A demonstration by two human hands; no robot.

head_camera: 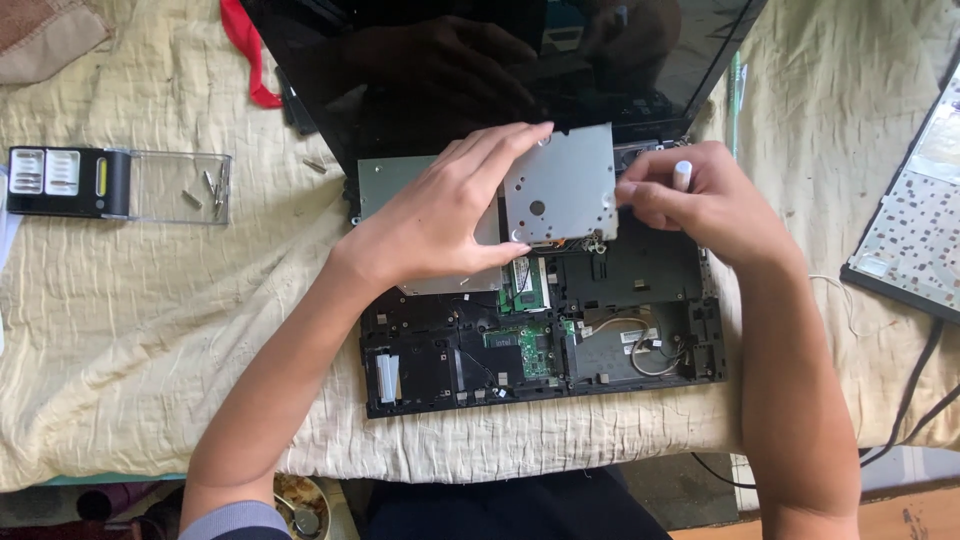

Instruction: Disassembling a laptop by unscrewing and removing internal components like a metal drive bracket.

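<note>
While left hand (440,215) steadies metal plate (560,185), right fingers (640,195) touch its edge.

So the opened laptop base (545,345) sits dead centre on a cream cloth (150,320), with the dark screen (450,60) at 12 o'clock. The left hand (440,215) lies flat over a silver metal shield plate (560,185), fingers pointing toward 1 o'clock. The right hand (700,205), at 3 o'clock of the plate, pinches a white-capped screwdriver handle (682,175) at the plate's edge. A clear screw case (120,185) sits at 9 o'clock, and a detached keyboard (915,230) at 3 o'clock.
</note>
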